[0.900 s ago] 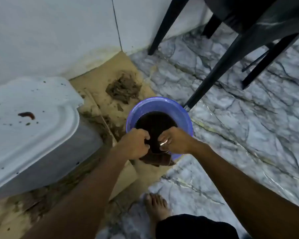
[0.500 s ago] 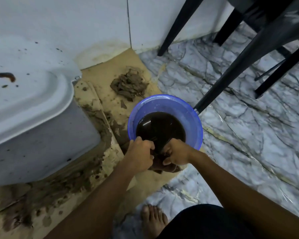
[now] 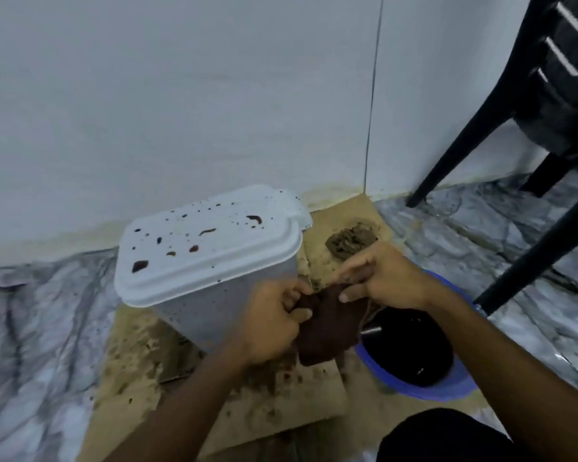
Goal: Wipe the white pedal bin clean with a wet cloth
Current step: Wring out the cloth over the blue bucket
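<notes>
The white pedal bin stands on stained cardboard by the wall, its shut lid spattered with dark brown spots. A dark brown wet cloth hangs between my hands, just right of the bin's front corner. My left hand grips the cloth's left edge with curled fingers. My right hand pinches its upper right part between thumb and fingers. Both hands are raised above the cardboard, left of the blue basin, which holds dark dirty water.
Soiled cardboard covers the floor under the bin, with a clump of brown dirt near the wall corner. Black chair legs stand at right on the marble-patterned floor. A dark-clothed knee shows at the bottom.
Both hands have lifted the cloth out of the basin and moved it left toward the bin. The view has tilted up, bringing the whole bin lid into sight.
</notes>
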### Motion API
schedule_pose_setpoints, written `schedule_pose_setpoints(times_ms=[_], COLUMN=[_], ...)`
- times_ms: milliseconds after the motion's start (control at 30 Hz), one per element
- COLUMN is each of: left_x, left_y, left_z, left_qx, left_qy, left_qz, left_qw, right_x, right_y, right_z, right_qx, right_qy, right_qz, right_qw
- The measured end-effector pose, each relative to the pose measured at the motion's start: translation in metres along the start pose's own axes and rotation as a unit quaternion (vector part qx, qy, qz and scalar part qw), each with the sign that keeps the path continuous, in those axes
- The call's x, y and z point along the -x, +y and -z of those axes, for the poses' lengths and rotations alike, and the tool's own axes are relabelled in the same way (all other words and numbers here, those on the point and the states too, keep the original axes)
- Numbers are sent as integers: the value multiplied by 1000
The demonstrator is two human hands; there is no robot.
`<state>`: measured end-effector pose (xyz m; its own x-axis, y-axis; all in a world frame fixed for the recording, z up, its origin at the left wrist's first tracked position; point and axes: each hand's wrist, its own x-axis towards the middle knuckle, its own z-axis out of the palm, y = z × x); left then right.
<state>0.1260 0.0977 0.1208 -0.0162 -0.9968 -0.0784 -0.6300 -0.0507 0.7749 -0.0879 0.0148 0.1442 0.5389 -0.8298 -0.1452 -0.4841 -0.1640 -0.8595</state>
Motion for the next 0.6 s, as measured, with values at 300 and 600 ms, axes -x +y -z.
schedule_pose_setpoints(times_ms=[300, 600], left_x=[-6, -52], left_y=[25, -25], left_z=[169, 147], left_qx=[49, -220], left_qy=[207, 133], left_qz=[4, 10], left_qw=[977, 966], right_x=[-97, -115], right_y=[-156, -97], right_z=[-2, -42], right_qx=[22, 220], right_qy=[44, 57], right_qz=[138, 102], right_qw=[989, 968])
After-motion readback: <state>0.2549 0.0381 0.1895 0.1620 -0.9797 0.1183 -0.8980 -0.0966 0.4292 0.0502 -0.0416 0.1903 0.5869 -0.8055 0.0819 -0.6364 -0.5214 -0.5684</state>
